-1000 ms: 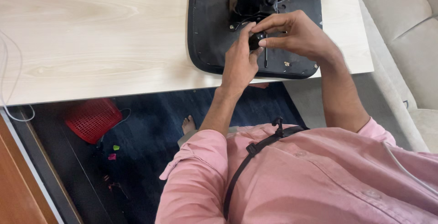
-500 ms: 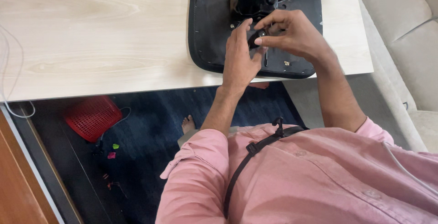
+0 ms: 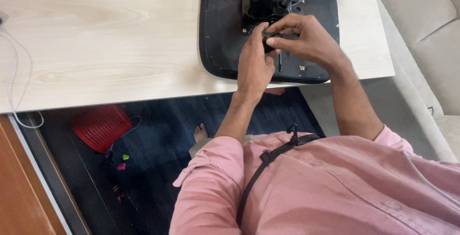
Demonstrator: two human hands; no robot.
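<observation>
I'm looking down at a black chair seat (image 3: 225,38) lying upside down at the near edge of the pale wooden table (image 3: 105,48), toward its right end, with a black metal mechanism plate (image 3: 261,2) bolted to its middle. My judgement is that a small fitting on that plate is being fastened or adjusted by hand.

The left hand (image 3: 254,65) reaches straight forward from the near edge, wrist over the seat's rim, fingers curled and closed around a small dark part (image 3: 268,45) just below the plate. The right hand (image 3: 302,36) comes in from the right, forearm angled across the seat's near right corner, its fingers bent over the top of the same part, thumb and forefinger pinched together on it. The two hands touch each other there, and what exactly they grip is mostly hidden.

The next move, I judge, calls for a steady hold with the left hand while the right turns or presses the part.

A red basket (image 3: 103,127) sits on the dark floor below the table.
</observation>
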